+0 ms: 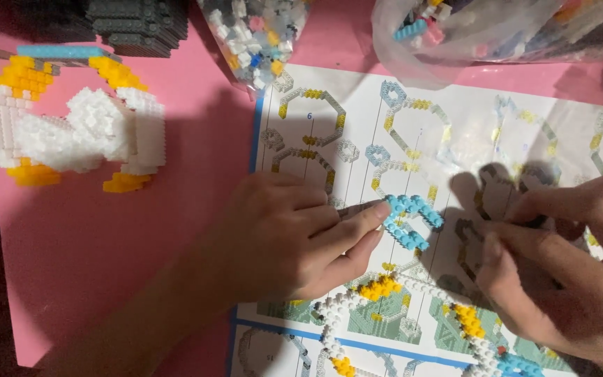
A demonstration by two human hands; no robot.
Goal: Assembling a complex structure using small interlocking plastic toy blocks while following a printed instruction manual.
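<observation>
Head view, looking down on an instruction sheet (357, 112) printed with block-building diagrams, which serves as the landmark. At its near edge, the left hand (294, 234) lies on the sheet's left part, fingers pressed together, fingertips touching a small light-blue block assembly (410, 218) at the sheet's middle. The right hand (567, 265) rests on the sheet's right part, thumb and fingers pinched together; whether they hold a piece I cannot tell. Left of the sheet, on the pink table (106, 265), sits a white and yellow block model (71, 129). Beyond the sheet's far edge lie two clear bags of loose blocks (256, 31) and a dark block stack (137, 24).
</observation>
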